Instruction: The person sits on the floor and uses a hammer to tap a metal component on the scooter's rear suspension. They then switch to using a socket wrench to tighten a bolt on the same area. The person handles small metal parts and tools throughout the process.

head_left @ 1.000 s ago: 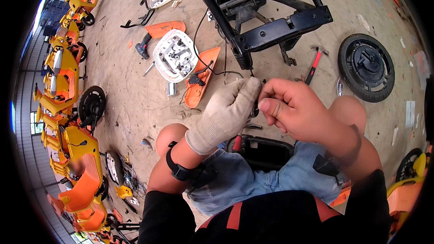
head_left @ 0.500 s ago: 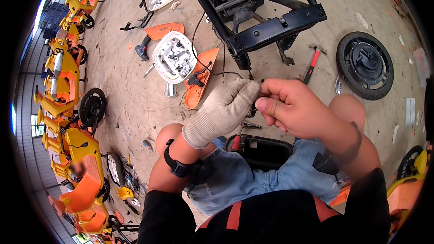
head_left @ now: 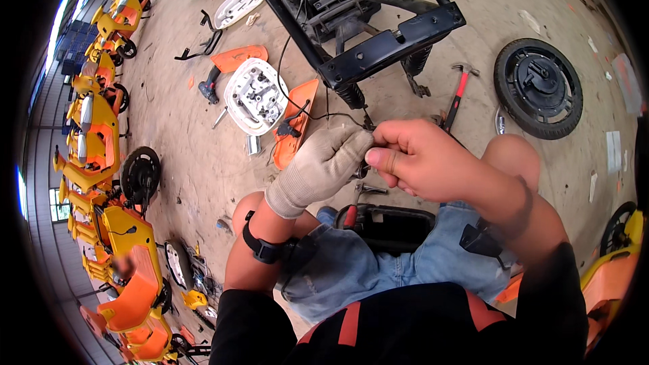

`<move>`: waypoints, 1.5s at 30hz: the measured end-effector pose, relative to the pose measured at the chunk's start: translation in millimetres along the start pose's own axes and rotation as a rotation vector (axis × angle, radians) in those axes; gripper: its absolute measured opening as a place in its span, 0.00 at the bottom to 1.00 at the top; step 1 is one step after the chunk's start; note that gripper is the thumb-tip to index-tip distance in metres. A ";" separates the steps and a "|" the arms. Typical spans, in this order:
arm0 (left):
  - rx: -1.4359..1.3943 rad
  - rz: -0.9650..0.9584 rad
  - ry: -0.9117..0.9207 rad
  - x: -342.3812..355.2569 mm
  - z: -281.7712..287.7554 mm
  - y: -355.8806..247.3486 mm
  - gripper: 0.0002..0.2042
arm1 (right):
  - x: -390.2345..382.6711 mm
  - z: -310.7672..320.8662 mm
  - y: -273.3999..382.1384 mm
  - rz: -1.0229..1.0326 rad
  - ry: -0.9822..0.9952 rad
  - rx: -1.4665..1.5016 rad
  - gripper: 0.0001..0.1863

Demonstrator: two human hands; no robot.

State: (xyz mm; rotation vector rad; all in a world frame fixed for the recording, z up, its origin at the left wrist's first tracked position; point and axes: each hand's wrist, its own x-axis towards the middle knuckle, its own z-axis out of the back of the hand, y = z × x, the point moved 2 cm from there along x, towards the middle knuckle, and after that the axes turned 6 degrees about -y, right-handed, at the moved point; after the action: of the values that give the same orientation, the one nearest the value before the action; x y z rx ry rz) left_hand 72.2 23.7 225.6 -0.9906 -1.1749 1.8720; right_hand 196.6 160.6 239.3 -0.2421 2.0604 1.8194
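Note:
My left hand [head_left: 318,165], in a beige knit glove, is closed with its fingertips pinched together. Against those fingertips, the thumb and fingers of my bare right hand [head_left: 436,162] are curled in a pinch too. Whatever small thing lies between them is hidden by the fingers. A thin black cable [head_left: 338,114] runs across the floor and reaches just behind my fingertips; I cannot tell whether it is held. Beyond my hands stands the black metal frame [head_left: 392,47] of a stripped scooter. Below them, between my thighs, sits a black open bin [head_left: 422,230] with a red-handled tool [head_left: 350,216] at its left edge.
To the right lie a red-and-black hammer [head_left: 459,98] and a black wheel [head_left: 539,88]. At left are a white cover [head_left: 233,105] holding small metal parts, a power drill [head_left: 211,88] and an orange panel [head_left: 291,142]. Yellow-orange scooters [head_left: 101,138] line the left side.
The view has shifted a little, so the frame, hammer and wheel sit further up and left. My hands stay pinched together, slightly further left in the picture.

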 end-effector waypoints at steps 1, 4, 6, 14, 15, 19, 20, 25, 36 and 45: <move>-0.011 -0.012 0.001 -0.6 -0.9 -1.0 0.15 | -1.2 2.8 0.7 -0.015 -0.002 0.015 0.10; -0.036 -0.060 0.113 -6.4 7.3 -7.3 0.18 | 2.3 6.5 -3.4 0.001 -0.051 0.054 0.10; -0.284 0.136 -0.009 -4.1 -4.3 0.3 0.22 | 2.3 8.1 -6.6 0.018 -0.114 0.075 0.10; -0.551 0.222 -0.049 7.1 -4.0 -6.1 0.24 | 3.0 19.1 10.8 0.221 -0.237 0.190 0.07; -0.575 0.211 -0.046 6.1 -4.4 -5.9 0.24 | 0.8 15.2 10.9 0.225 -0.216 0.187 0.07; -0.528 0.133 -0.054 -0.8 -3.4 -9.6 0.22 | -5.9 3.5 10.4 0.258 -0.158 0.126 0.07; -0.517 0.125 -0.067 -1.8 -3.3 -9.8 0.21 | -6.0 2.1 10.4 0.287 -0.154 0.114 0.08; -0.516 0.116 -0.127 -1.7 0.0 -4.1 0.19 | -1.8 -1.0 5.0 0.566 -0.252 -0.125 0.10; -0.456 0.038 -0.086 1.5 3.4 4.6 0.18 | -7.4 7.2 10.2 0.499 -0.317 0.028 0.10; -0.662 0.018 0.087 5.1 -0.6 4.0 0.20 | -5.2 7.8 12.6 0.536 -0.225 0.346 0.09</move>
State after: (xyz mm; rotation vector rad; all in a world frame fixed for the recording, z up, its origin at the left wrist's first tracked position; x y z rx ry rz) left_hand 69.8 26.9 220.5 -1.4124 -1.7837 1.4451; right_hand 197.9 169.5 252.1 0.6344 2.3681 1.6087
